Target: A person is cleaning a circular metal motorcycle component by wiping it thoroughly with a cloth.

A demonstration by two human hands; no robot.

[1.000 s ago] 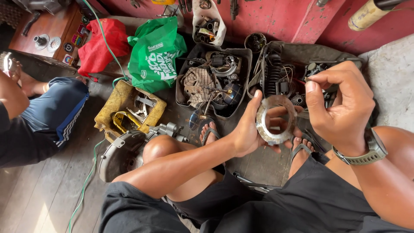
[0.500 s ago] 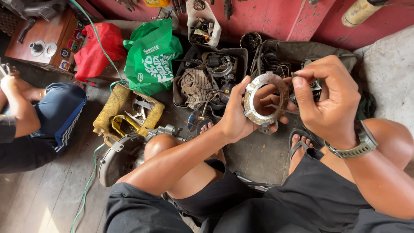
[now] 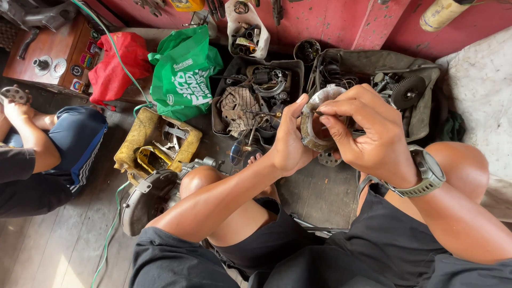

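A worn grey metal ring (image 3: pixel 314 114), like a motor stator, is held up in front of me. My left hand (image 3: pixel 290 138) grips its left side, thumb along the rim. My right hand (image 3: pixel 368 133) wears a green wristwatch and covers the ring's right side. Its fingertips pinch something thin at the ring's upper edge; I cannot tell what. I sit on the floor with both knees raised below my hands.
Black trays of motor parts and wires (image 3: pixel 256 96) lie ahead, with a gear wheel (image 3: pixel 408 90) at right. A green bag (image 3: pixel 184 74), a red bag (image 3: pixel 114 69) and a yellow tool case (image 3: pixel 154 146) sit at left. Another person (image 3: pixel 48 154) sits at far left. A round motor housing (image 3: pixel 146 200) rests by my left knee.
Both hands have lifted the ring up and turned it more edge-on. My right hand has closed over its right side, fingertips now at the upper rim.
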